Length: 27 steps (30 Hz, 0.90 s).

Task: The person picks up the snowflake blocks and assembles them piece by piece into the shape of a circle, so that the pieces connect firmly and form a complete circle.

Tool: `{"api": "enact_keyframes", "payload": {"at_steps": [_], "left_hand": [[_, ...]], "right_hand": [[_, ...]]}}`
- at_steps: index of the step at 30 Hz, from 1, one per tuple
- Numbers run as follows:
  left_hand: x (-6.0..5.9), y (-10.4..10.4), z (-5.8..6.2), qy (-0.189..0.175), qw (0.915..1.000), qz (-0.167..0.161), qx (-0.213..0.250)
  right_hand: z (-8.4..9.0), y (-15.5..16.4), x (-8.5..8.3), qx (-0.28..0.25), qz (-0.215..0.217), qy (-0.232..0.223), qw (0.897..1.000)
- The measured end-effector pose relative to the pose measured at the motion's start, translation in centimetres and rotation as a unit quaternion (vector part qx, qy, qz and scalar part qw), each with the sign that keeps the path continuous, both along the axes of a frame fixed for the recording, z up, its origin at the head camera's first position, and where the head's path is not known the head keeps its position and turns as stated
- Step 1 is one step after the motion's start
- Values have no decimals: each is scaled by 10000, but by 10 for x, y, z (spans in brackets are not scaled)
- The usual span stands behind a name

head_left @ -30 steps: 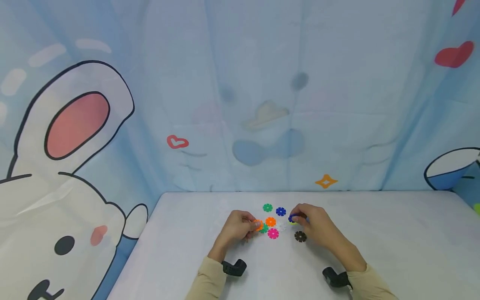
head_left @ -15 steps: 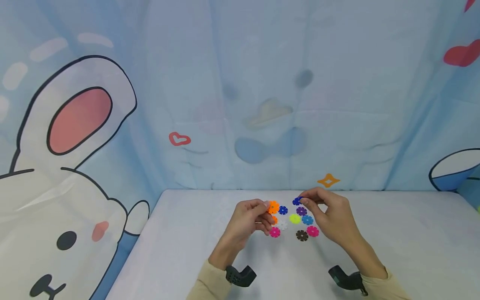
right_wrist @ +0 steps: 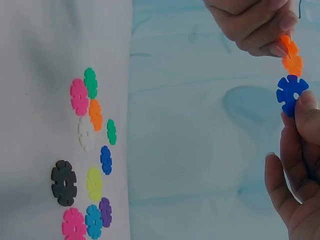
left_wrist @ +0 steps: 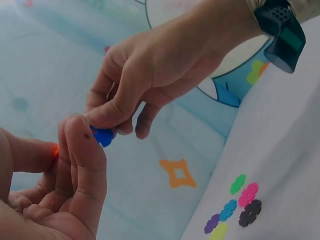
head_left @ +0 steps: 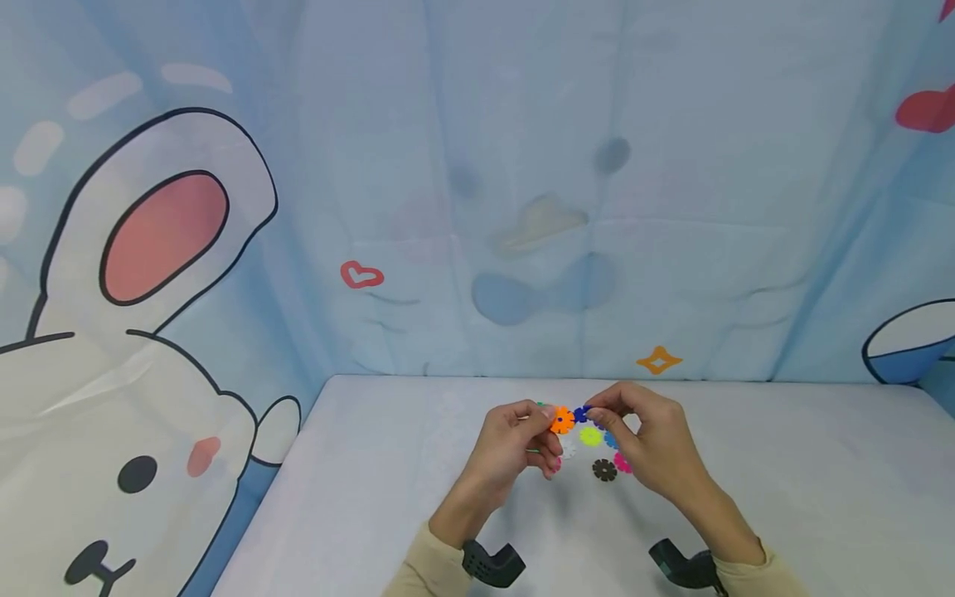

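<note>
The left grip (head_left: 522,435) pinches an orange disc (head_left: 562,420); the right grip (head_left: 642,435) pinches a blue disc (right_wrist: 291,94), edge meeting orange. Below both, loose discs (right_wrist: 90,165) lie on the counter (head_left: 783,464).

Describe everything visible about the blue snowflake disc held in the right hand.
The blue disc is a small, flat piece that looks like plastic, round with notches cut around its rim and a small hole at the centre. The right hand pinches it at the fingertips, lifted above the white table. Its upper edge meets the orange disc gripped by the left hand; whether they are slotted together cannot be told.
</note>
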<state>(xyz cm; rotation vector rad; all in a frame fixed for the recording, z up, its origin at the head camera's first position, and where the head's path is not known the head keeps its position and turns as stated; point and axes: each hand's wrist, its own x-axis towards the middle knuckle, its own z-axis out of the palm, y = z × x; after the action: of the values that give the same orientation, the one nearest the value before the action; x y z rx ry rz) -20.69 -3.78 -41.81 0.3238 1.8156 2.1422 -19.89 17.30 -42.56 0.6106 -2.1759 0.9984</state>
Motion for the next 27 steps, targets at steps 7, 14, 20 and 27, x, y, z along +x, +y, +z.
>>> {"api": "enact_keyframes", "payload": {"at_steps": [7, 14, 20, 27], "left_hand": [[2, 3, -1, 5, 10000, -32, 27], [3, 2, -1, 317, 9990, -80, -288], [1, 1, -2, 346, 9985, -158, -398], [-1, 1, -5, 341, 9983, -191, -442]], "right_hand": [[0, 0, 0, -2, 55, 112, 9999], [1, -2, 2, 244, 109, 438, 9987], [-2, -8, 4, 376, 48, 507, 9980], [-4, -13, 4, 524, 6, 459, 9976]]}}
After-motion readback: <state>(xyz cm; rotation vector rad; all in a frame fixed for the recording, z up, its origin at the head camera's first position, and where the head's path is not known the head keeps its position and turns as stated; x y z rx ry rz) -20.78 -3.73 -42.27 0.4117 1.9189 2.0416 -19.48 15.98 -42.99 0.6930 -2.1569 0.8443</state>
